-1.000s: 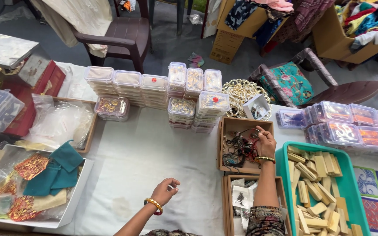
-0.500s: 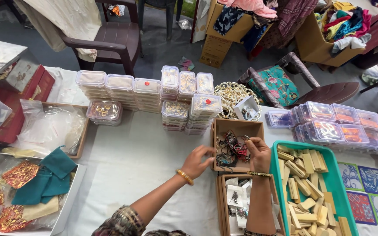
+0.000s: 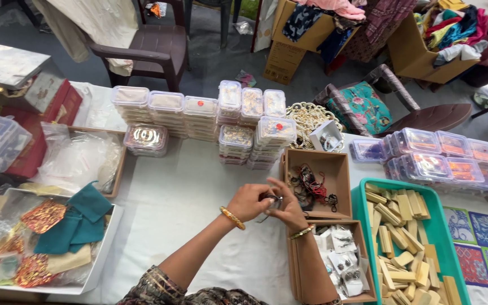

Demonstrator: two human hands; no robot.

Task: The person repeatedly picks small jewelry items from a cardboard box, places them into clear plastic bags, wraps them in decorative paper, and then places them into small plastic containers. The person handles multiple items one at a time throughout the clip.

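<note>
Hands are held close together above the middle of the tabletop, which is covered with a white cloth. The left hand and the right hand are both pinched on a small dark piece of jewellery, which is kept up in the air between the fingertips, likely so it can be looked at closely. It is too small for its kind to be told. A gold bangle is worn on the left wrist. Just beside the hands, toward the right edge, an open brown box is set, and red and black threads and beads are piled in it, so a new piece can be picked up with a short reach. Below it, nearer the front edge, a second brown box is filled with little packets of earrings. A green tray of small wooden blocks is placed at the right front corner. Clear plastic boxes are stacked in rows along the far edge, likely so that the middle is kept free for work. Teal pouches are laid in a white tray near the left front corner. A brown chair is seen on the floor behind the tabletop.
</note>
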